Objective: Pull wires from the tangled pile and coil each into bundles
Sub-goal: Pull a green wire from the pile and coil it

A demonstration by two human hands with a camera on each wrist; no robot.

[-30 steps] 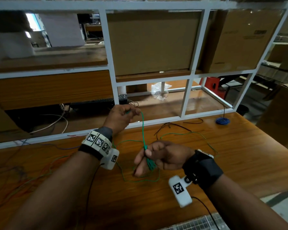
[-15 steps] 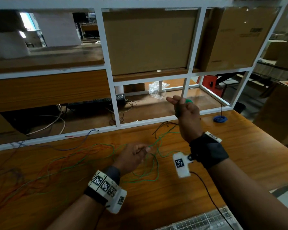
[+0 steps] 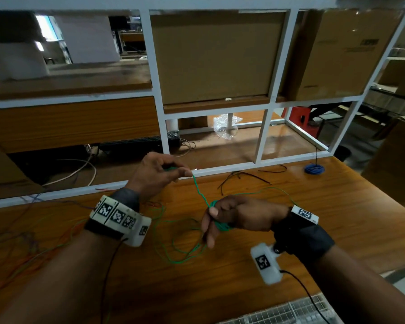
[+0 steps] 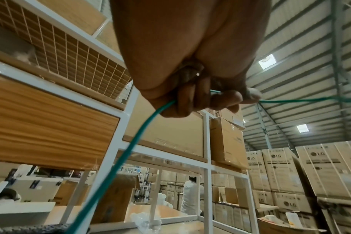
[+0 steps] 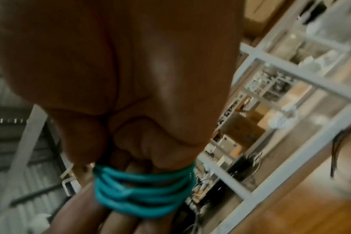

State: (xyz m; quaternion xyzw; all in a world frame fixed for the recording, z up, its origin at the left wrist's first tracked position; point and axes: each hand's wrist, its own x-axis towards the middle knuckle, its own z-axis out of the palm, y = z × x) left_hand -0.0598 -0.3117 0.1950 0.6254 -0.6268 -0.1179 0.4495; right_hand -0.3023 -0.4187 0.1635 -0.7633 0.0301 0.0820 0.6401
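A green wire (image 3: 200, 195) runs taut from my left hand (image 3: 175, 173) down to my right hand (image 3: 214, 220). The left hand, raised near the shelf rail, pinches the wire between thumb and fingertips; the left wrist view shows the wire (image 4: 130, 145) passing through those curled fingers (image 4: 206, 99). Several turns of the wire form a coil (image 5: 142, 190) around my right hand's extended fingers, and the thumb presses on it. The wire's slack lies in loops (image 3: 180, 244) on the wooden table (image 3: 337, 218) under both hands.
A tangle of red, orange and green wires (image 3: 21, 242) spreads over the table's left side. Black wires (image 3: 241, 177) and a coiled blue bundle (image 3: 314, 169) lie by the white shelf frame (image 3: 263, 134) at the back. A wire grid (image 3: 290, 312) shows at the near edge.
My left hand rose from the table to the shelf rail with the wire in its pinch. My right hand came down from up high to mid-table with the coil on its fingers.
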